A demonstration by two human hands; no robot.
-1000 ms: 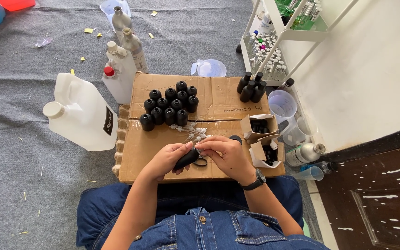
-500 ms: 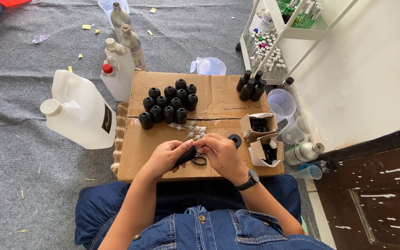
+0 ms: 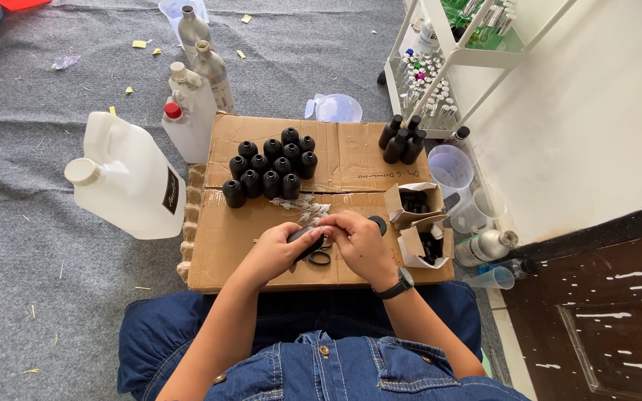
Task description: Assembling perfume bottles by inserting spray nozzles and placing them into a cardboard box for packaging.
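Seated on a grey carpeted floor (image 3: pixel 31 297) in blue denim, working over a flattened cardboard sheet (image 3: pixel 351 156) laid across the lap and floor. Left hand (image 3: pixel 280 252) wrapped around a small black bottle (image 3: pixel 302 236) lying on its side, fingers closed on it; right hand (image 3: pixel 358 238) meeting it at the bottle's end, fingertips pinched together there, what they grip too small to tell. Black ring (image 3: pixel 319 258) flat on the cardboard just beneath the hands. Cluster of black bottles (image 3: pixel 270 169) standing upright toward the far edge, white pump parts (image 3: pixel 302 206) strewn between them and the hands. Large white jug (image 3: pixel 124 177) resting beside the cardboard at left; two small open cartons (image 3: pixel 419 223) at right. White wire shelf (image 3: pixel 447 59) against a pale wall, dark paint-spattered flooring (image 3: pixel 618 312) beyond.
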